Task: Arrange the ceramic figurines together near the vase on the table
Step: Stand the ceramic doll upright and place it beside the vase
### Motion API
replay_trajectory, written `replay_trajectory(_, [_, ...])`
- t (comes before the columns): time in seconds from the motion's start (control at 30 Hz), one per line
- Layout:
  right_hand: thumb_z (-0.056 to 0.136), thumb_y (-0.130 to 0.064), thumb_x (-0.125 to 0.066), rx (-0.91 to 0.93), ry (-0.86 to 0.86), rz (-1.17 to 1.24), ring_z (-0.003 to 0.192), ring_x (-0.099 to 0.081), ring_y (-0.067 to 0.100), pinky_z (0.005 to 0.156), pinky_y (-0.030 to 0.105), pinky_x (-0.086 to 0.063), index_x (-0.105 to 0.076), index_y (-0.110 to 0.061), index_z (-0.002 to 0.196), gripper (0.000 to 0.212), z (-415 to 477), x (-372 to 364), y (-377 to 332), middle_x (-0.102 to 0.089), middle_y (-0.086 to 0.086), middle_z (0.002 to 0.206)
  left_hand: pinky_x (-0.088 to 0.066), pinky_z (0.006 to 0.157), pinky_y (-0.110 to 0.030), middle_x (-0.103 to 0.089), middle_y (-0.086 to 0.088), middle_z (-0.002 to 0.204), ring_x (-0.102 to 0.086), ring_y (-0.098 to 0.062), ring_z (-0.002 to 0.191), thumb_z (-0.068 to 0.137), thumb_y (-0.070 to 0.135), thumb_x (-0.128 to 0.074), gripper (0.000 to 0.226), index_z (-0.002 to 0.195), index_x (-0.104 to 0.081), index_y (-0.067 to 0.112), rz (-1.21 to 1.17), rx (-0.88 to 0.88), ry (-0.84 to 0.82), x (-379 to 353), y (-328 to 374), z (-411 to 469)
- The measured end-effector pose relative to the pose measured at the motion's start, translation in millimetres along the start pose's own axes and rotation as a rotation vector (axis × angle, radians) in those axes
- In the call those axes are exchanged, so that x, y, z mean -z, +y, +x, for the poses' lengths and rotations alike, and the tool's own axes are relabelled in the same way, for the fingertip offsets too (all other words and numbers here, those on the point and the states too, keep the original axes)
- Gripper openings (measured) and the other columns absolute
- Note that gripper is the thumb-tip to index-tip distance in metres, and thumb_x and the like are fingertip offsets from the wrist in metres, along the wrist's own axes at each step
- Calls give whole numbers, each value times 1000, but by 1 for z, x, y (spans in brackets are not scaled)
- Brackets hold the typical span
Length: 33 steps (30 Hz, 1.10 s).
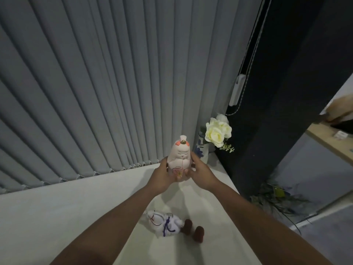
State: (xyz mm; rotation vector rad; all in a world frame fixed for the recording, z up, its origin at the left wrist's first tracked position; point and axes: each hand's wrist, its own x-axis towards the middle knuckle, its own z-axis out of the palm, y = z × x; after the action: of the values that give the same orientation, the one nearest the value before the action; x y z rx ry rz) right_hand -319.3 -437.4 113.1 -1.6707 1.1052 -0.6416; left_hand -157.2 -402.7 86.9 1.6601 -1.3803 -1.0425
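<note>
A pale pink ceramic figurine (179, 156) with orange patches on its head is held upright above the white table (57, 213). My left hand (162, 176) grips its left side and my right hand (201, 174) its right side. Just behind and to the right stands a white vase (200, 150) with blue flower painting, holding cream roses (217, 132). A second figurine (165, 223), white with blue cord and brown feet, lies on its side on the table between my forearms.
Grey vertical blinds (105, 83) hang behind the table's far edge. A dark wall panel (277, 92) with a bead cord bounds the table on the right. Beyond it are green plants (277, 199) on the floor and a wooden shelf (328, 138).
</note>
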Motion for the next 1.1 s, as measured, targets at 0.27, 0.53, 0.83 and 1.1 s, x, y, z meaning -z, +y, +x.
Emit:
replay_trajectory(0.27, [90, 15, -42, -94, 65, -31, 109, -51, 5, 74, -4, -41, -29, -28, 135, 63, 44, -3, 21, -51, -9, 121, -51, 94, -33, -60, 3, 123, -58, -18, 112, 75, 20, -76, 77, 138, -33, 22, 13, 41, -92, -5, -23, 55])
replay_trajectory(0.53, [86, 0, -48, -173, 115, -84, 123, -53, 22, 105, 43, -45, -29, -30, 143, 67, 84, -7, 43, -52, 3, 137, -48, 87, -26, -59, 1, 122, -56, -13, 108, 77, 6, -73, 72, 138, -35, 16, -20, 24, -117, 0, -36, 94])
replay_trajectory(0.83, [90, 7, -49, -205, 183, -23, 128, -49, 19, 89, 12, -45, -25, -21, 147, 68, 96, -2, 58, -49, 3, 141, -50, 98, -39, -60, 4, 123, -57, -17, 112, 73, 14, -76, 73, 134, -36, 24, -1, 19, -148, 0, -42, 117])
replay_trajectory(1.1, [91, 9, -46, -221, 230, 53, 129, -47, 17, 74, -1, -44, -27, -22, 148, 67, 100, -5, 62, -46, 0, 142, -47, 102, -40, -57, 2, 131, -54, -19, 120, 73, 18, -77, 79, 138, -32, 27, 33, 25, -194, 7, -42, 127])
